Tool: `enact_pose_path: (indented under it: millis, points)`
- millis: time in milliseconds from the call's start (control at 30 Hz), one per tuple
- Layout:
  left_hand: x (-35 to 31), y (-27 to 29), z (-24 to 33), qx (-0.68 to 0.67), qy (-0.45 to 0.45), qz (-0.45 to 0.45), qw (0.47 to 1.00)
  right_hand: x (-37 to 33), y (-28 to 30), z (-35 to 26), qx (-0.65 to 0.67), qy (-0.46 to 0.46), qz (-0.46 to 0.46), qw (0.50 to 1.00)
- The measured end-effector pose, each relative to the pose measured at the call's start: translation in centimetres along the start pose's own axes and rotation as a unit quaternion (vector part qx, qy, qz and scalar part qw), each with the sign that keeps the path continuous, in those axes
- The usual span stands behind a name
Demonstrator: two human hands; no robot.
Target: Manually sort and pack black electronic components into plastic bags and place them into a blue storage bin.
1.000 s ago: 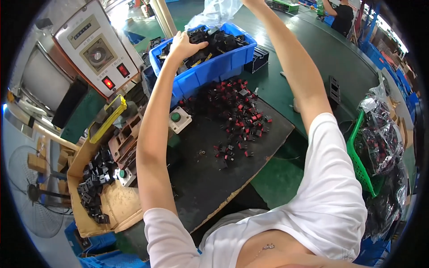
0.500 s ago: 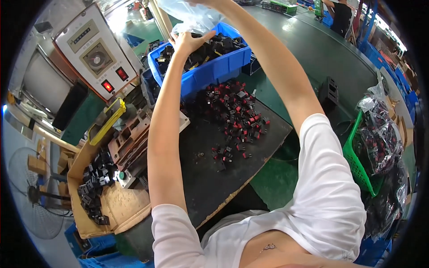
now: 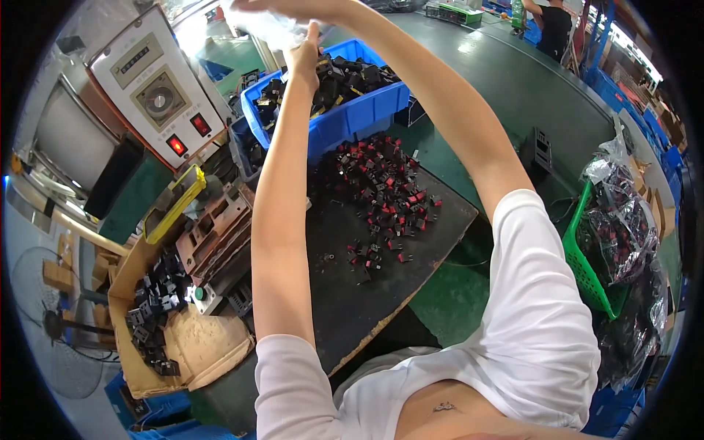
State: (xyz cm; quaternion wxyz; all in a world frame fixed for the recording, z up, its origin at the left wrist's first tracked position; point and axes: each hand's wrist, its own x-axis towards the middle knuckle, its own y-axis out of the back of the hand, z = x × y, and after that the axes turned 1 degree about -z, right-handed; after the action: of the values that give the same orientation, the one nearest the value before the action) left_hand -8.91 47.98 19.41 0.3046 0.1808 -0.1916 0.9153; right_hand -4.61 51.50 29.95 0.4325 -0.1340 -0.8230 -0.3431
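Observation:
Both my arms reach up to the far left, over a blue bin (image 3: 358,117) heaped with small black plastic parts (image 3: 352,81). A clear plastic bag (image 3: 275,29) is bunched at the top edge, partly blurred. My left hand (image 3: 303,60) grips it at the bin's left side, thumb pointing up. Across the top of the bag lies my right hand (image 3: 282,7), partly cut off by the picture's edge. Its fingers are smeared, so its grip is unclear. A pile of small red-and-black parts (image 3: 385,187) lies on the black mat (image 3: 330,301) in front of the bin.
At left stand a control box (image 3: 158,88) with lit red switches, a metal fixture (image 3: 213,235) and a cardboard tray (image 3: 202,345) of black parts. A green basket (image 3: 587,257) with bagged parts is at right. Another person (image 3: 555,29) is far off.
The bag and my right hand have moved left along the top edge. My left hand has risen off the parts in the bin, its thumb now upright against the bag.

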Motion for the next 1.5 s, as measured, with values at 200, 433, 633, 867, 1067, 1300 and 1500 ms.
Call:
enact_pose_path:
  millis: [200, 433, 633, 867, 1067, 1300, 1500]
  points:
    - [0.6, 2.8, 0.3, -0.061, 0.000, 0.002, 0.998, -3.1, 7.9, 2.5, -0.250, -0.047, 0.322, 0.912]
    - [0.8, 2.9, 0.4, -0.126, 0.062, 0.028, 0.990, -9.7, 7.7, -0.8, -0.183, -0.087, 0.480, 0.854]
    - [1.0, 1.2, 0.2, -0.143, 0.060, 0.031, 0.987, -19.9, 10.5, 2.5, -0.071, -0.326, 0.340, 0.879]
    - [0.7, 1.6, 1.8, 0.036, 0.080, -0.020, 0.996, -13.4, 7.5, 3.9, -0.092, -0.356, 0.059, 0.928]
    - [0.9, -2.1, 2.0, 0.222, 0.025, -0.147, 0.964, -8.6, 13.4, 10.6, -0.354, 0.030, 0.068, 0.932]
    - [-0.6, -0.6, 2.1, 0.455, -0.135, -0.238, 0.847, -2.6, 8.4, 2.4, -0.520, -0.038, 0.046, 0.852]
    - [-3.3, -1.6, 3.0, 0.670, -0.165, -0.214, 0.692, -0.1, 5.9, 2.3, -0.654, 0.059, -0.008, 0.754]
